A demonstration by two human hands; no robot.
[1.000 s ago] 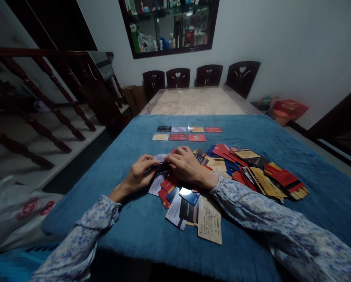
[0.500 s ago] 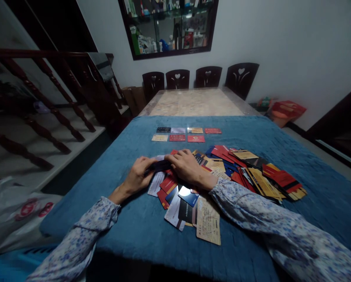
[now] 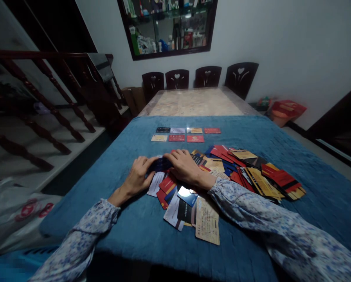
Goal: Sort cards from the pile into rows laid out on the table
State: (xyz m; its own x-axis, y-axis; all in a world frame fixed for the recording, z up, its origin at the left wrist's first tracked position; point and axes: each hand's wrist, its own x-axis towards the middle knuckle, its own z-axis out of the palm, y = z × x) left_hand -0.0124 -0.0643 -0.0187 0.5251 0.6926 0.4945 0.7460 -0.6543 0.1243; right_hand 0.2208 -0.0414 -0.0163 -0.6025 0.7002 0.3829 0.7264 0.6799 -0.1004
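Note:
Between my two hands is a dark blue card [image 3: 160, 164], possibly a small stack, tilted just above the loose pile. My left hand [image 3: 139, 172] grips its left side, thumb beneath and fingers on top. On its right side, my right hand [image 3: 183, 166] closes from above, covering that end. Under and around the hands lies a heap of plastic cards: a white card [image 3: 156, 185], a red card [image 3: 167, 183], a blue card with a bright glare [image 3: 187, 196], a black card [image 3: 186, 211] and a cream card with printed text [image 3: 207, 223].
Farther back on the blue cloth [image 3: 119, 231], several cards lie in two rows, among them a red card [image 3: 195, 138]. A second heap of cards, with a gold card [image 3: 261, 181] on it, spreads to the right. Chairs [image 3: 177, 78] stand beyond the marble tabletop [image 3: 195, 102].
The dark card between my hands has tipped so more of its blue face shows. Both hands stay in nearly the same place; the other cards lie as before.

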